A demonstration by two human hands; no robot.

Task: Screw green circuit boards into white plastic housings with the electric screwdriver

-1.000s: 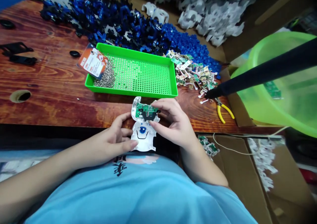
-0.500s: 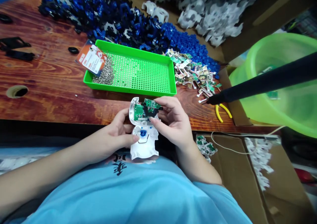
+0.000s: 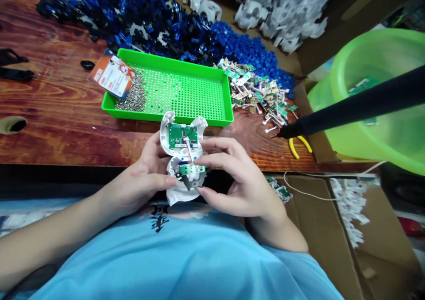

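Note:
My left hand (image 3: 141, 182) is closed around the left edge of an opened white plastic housing (image 3: 165, 136), its thumb on the lower half. A green circuit board (image 3: 174, 136) lies in the upper half. From that board a thin red-and-white cable (image 3: 189, 150) runs down to a smaller circuit board (image 3: 189, 169) with a dark bracket (image 3: 192, 183) beneath it. My right hand (image 3: 244, 180) pinches this small board and bracket over the lower half, fingers at the top and thumb below. Whether the bracket is seated in the shell I cannot tell.
Beyond the hands stands a green perforated tray (image 3: 139, 115) with screws (image 3: 135, 95) and a printed card (image 3: 114, 78). Wired boards (image 3: 249, 87) and blue parts (image 3: 245, 43) are heaped behind. A black rod-shaped tool (image 3: 358, 103) juts in from the right before a green tub (image 3: 332, 132).
My right hand has moved the small board and black bracket down from the upper half to the lower half. The larger board and the cable now show.

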